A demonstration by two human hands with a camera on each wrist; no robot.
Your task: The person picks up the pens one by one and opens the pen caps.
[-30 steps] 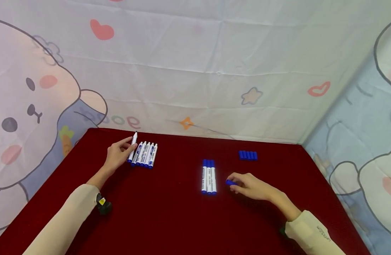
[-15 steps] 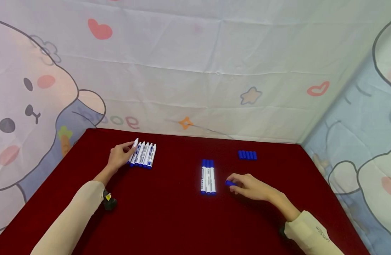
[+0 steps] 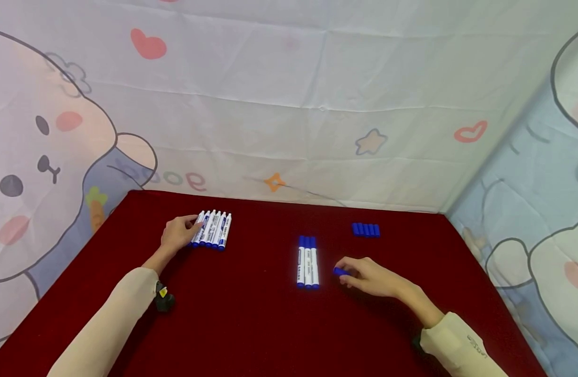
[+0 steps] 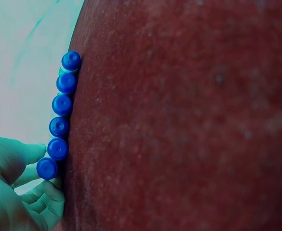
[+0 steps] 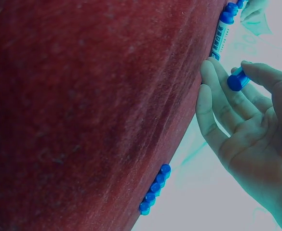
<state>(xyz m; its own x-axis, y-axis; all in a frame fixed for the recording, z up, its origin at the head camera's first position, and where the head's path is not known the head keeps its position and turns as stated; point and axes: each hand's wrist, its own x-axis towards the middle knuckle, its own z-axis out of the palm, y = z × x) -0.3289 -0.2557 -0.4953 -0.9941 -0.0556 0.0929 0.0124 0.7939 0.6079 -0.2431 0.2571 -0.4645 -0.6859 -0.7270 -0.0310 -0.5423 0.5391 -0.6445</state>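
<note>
At the far left of the table, my left hand [image 3: 177, 234] grips an uncapped white marker [image 4: 47, 168] at the left end of a side-by-side row of uncapped markers [image 3: 216, 230]. Their white tips point to the wall, and blue ends face me. In the left wrist view the gripped marker's blue end sits just off the line of the others, between thumb and fingers. My right hand [image 3: 371, 276] pinches a loose blue cap [image 3: 340, 271] between thumb and fingertips, right of three capped blue markers [image 3: 308, 262] lying together mid-table.
Several blue caps [image 3: 366, 230] lie in a tight row at the back right. A dark red cloth [image 3: 251, 324] covers the table. Behind and beside it hangs a pale printed curtain [image 3: 279, 104].
My left hand has lowered the uncapped marker from a raised, tilted pose down beside the row's left end. The right hand holds its cap in the same place.
</note>
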